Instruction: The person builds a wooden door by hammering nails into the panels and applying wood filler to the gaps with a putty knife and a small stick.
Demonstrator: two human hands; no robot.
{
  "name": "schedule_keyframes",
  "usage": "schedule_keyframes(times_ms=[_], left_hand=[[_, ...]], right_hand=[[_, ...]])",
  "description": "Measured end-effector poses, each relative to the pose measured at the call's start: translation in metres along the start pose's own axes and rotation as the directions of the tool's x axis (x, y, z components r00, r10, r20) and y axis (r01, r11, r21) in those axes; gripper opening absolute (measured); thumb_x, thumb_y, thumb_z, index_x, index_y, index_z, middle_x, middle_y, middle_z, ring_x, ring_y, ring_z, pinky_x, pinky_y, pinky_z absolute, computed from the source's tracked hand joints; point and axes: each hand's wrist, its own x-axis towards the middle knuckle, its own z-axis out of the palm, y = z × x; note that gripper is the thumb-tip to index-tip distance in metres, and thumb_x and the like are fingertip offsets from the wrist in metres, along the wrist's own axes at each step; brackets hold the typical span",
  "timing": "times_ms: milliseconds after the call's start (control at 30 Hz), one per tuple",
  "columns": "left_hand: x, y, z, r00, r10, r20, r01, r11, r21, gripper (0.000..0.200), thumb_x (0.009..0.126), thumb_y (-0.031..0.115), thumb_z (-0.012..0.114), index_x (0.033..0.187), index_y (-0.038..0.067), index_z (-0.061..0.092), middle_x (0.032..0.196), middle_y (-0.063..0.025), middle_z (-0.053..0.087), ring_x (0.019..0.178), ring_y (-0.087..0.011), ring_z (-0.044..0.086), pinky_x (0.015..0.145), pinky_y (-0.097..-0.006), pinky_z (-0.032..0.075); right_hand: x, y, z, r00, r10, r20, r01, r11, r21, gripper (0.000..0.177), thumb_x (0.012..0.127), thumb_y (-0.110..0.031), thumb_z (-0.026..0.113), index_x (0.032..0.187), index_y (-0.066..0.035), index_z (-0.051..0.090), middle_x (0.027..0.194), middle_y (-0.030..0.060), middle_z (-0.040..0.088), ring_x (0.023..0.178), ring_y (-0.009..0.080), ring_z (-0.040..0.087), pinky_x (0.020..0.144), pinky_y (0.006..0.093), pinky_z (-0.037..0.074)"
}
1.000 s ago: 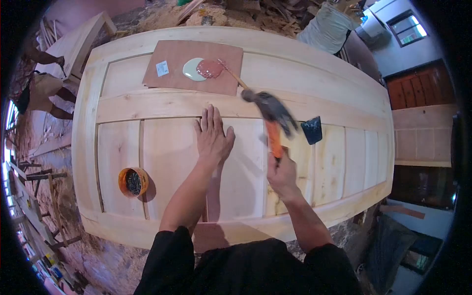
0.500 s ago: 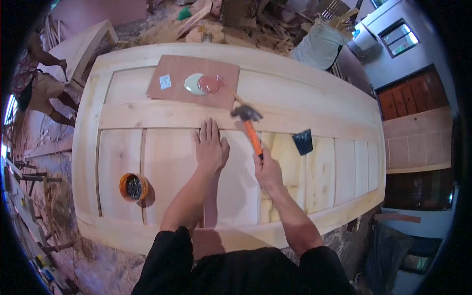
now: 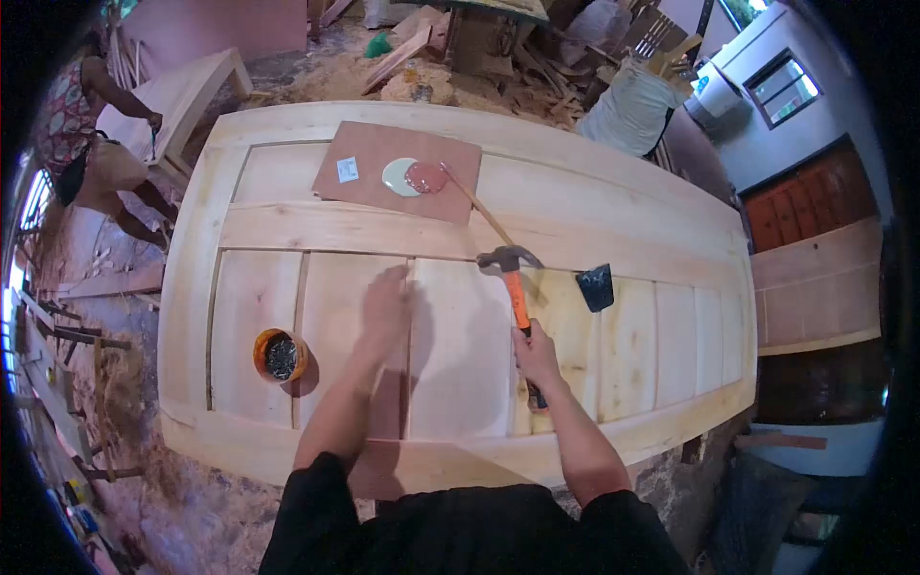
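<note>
With the clock face centred on the panelled door [image 3: 460, 335] and 12 o'clock at its far edge, the hammer [image 3: 514, 287] is located just off centre. Its head sits at 2 o'clock, striking face toward 9 o'clock and claw toward 3 o'clock; contact with the door cannot be determined. The right hand [image 3: 539, 359], at 4 o'clock, has its fingers clenched around the dark part of the handle, whose butt projects toward 6 o'clock.

The left hand [image 3: 386, 305], at 9 o'clock, is blurred; its fingers are released and extended toward 12 o'clock. Whether they touch the door cannot be determined.

An orange cup [image 3: 300, 358] containing nails [image 3: 280, 356] stands at 8 o'clock. A black scraper [image 3: 595, 287] lies at 3 o'clock. At 11 o'clock, a brown board [image 3: 374, 144] bears a label [image 3: 347, 170] and adjoining patches of white paste [image 3: 397, 176] and pink paste [image 3: 426, 176]. A thin stick [image 3: 484, 214] extends from the pink paste toward the hammer head. Beyond the door, another person [image 3: 110, 163] stands at 10 o'clock.
</note>
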Motion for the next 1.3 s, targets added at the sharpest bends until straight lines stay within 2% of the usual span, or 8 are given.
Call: schedule_keyframes(times_ms=[133, 333, 533, 733, 1000, 1067, 1133, 1300], left_hand=[[-0.06, -0.023, -0.128, 0.951, -0.109, -0.289, 0.151, 0.98, 0.127, 0.012, 0.089, 0.003, 0.057, 0.099, 0.003, 0.064, 0.098, -0.0194, 0.068, 0.092, -0.0382, 0.066, 0.08, -0.0413, 0.052], [-0.097, -0.076, -0.166, 0.946, -0.325, 0.015, 0.25, 0.756, 0.605, 0.018, 0.089, 0.014, 0.06, 0.102, 0.008, 0.071, 0.099, -0.0191, 0.073, 0.092, -0.0388, 0.07, 0.078, -0.0503, 0.056], [-0.102, -0.096, -0.16, 0.979, -0.206, -0.009, 0.177, 0.815, 0.552, 0.017, 0.088, 0.011, 0.058, 0.099, 0.008, 0.071, 0.096, -0.019, 0.072, 0.09, -0.0399, 0.07, 0.077, -0.0506, 0.056], [-0.111, -0.082, -0.162, 0.991, -0.121, -0.056, 0.133, 0.85, 0.51, 0.016, 0.089, 0.013, 0.057, 0.091, 0.005, 0.071, 0.091, -0.0199, 0.072, 0.088, -0.0414, 0.069, 0.077, -0.051, 0.056], [-0.166, -0.071, -0.122, 0.886, -0.192, -0.422, -0.001, 0.91, -0.414, 0.008, 0.095, 0.005, 0.062, 0.091, -0.001, 0.066, 0.085, -0.0098, 0.072, 0.073, -0.0171, 0.069, 0.068, -0.031, 0.055], [-0.196, -0.044, -0.076, 0.953, -0.274, -0.132, 0.11, 0.716, -0.689, 0.005, 0.096, 0.004, 0.061, 0.097, 0.0, 0.063, 0.085, -0.0092, 0.07, 0.073, -0.0169, 0.068, 0.069, -0.0301, 0.056], [-0.225, 0.016, -0.043, 0.91, -0.389, 0.145, 0.398, 0.719, -0.57, 0.01, 0.097, 0.004, 0.059, 0.105, -0.001, 0.061, 0.089, -0.0118, 0.071, 0.077, -0.0165, 0.068, 0.072, -0.0312, 0.057], [-0.271, 0.03, 0.04, 0.99, -0.076, 0.122, 0.136, 0.775, -0.617, 0.021, 0.098, 0.004, 0.061, 0.117, -0.004, 0.068, 0.102, -0.0145, 0.073, 0.092, -0.0186, 0.07, 0.085, -0.0318, 0.056]], right_hand=[[-0.009, 0.014, -0.011, 0.996, -0.03, -0.079, 0.003, 0.947, -0.322, 0.035, 0.096, -0.031, 0.064, 0.118, -0.005, 0.056, 0.092, 0.018, 0.069, 0.086, 0.0381, 0.068, 0.075, 0.047, 0.054], [-0.023, 0.007, 0.011, 0.852, -0.483, -0.203, 0.264, 0.73, -0.63, 0.058, 0.09, -0.027, 0.067, 0.14, -0.003, 0.048, 0.136, 0.0203, 0.051, 0.131, 0.039, 0.046, 0.102, 0.0515, 0.042], [-0.018, 0.023, 0.014, 0.94, -0.248, -0.236, 0.114, 0.877, -0.466, 0.059, 0.09, -0.021, 0.064, 0.143, -0.004, 0.044, 0.135, 0.0221, 0.052, 0.126, 0.0387, 0.051, 0.104, 0.0495, 0.044], [-0.01, 0.031, 0.003, 0.999, -0.017, -0.027, 0.014, 0.992, -0.124, 0.035, 0.088, -0.012, 0.066, 0.119, 0.0, 0.056, 0.089, 0.0127, 0.066, 0.072, 0.0255, 0.067, 0.068, 0.0375, 0.055], [-0.082, 0.066, -0.002, 0.965, 0.126, 0.231, -0.224, 0.853, 0.471, 0.019, 0.092, -0.017, 0.07, 0.099, -0.007, 0.057, 0.073, 0.0014, 0.059, 0.059, 0.0134, 0.058, 0.053, 0.0297, 0.049], [-0.104, 0.057, -0.013, 0.94, 0.162, 0.301, -0.309, 0.78, 0.544, 0.02, 0.093, -0.021, 0.07, 0.099, -0.009, 0.056, 0.072, 0.001, 0.058, 0.056, 0.0123, 0.055, 0.051, 0.0293, 0.048], [-0.121, 0.061, -0.015, 0.94, 0.152, 0.304, -0.303, 0.781, 0.546, 0.02, 0.094, -0.02, 0.07, 0.1, -0.009, 0.055, 0.072, 0.0008, 0.058, 0.055, 0.012, 0.055, 0.051, 0.0291, 0.048], [-0.163, 0.075, -0.025, 0.967, 0.035, 0.252, -0.145, 0.891, 0.431, 0.018, 0.095, -0.015, 0.067, 0.101, -0.006, 0.053, 0.073, 0.0017, 0.057, 0.058, 0.0118, 0.056, 0.054, 0.0285, 0.05]])
